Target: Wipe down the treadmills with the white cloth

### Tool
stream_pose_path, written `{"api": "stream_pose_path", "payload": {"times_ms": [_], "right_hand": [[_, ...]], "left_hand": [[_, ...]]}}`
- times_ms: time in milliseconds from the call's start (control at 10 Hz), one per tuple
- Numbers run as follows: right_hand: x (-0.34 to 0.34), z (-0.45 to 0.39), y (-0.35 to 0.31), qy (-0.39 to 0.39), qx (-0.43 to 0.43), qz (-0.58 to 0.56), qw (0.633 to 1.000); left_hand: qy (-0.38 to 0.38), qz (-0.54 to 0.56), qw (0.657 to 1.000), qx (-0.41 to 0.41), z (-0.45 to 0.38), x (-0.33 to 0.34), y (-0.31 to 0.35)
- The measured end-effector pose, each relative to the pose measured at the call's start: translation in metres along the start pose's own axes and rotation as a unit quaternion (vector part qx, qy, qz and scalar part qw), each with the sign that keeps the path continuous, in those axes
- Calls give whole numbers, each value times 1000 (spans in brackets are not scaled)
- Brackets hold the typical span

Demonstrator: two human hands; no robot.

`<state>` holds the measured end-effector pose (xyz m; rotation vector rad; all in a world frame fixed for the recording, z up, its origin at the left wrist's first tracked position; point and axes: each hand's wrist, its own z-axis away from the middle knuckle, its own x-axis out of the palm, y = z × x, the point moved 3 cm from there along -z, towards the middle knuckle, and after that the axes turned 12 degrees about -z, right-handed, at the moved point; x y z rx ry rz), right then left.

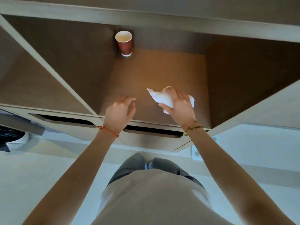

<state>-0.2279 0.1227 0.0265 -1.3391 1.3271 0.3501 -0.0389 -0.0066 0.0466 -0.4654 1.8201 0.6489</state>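
A crumpled white cloth (pixel 159 97) lies at the front of a brown wooden shelf compartment (pixel 155 70). My right hand (pixel 180 105) is on top of the cloth, thumb under one edge and fingers curled over it, gripping it. My left hand (pixel 119 109) hovers just left of it over the shelf's front edge, fingers loosely bent and holding nothing. No treadmill is clearly in view.
A red paper cup (pixel 124 43) stands at the back left corner of the compartment. Pale dividers (pixel 48 65) wall the compartment on both sides. Below the shelf run drawers with dark slot handles (pixel 152 131). A dark object (pixel 9 132) shows at the left edge.
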Motion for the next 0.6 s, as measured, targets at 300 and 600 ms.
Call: {"api": "stream_pose_path", "payload": {"times_ms": [300,600], "right_hand": [[35,-8,26,-28,12,31,999],[6,7,12,-2,39,-22,999]], "left_hand": [[-48,-7,999,20,-28,42,-16],[-50,9,998,45,-29,25,-22]]}}
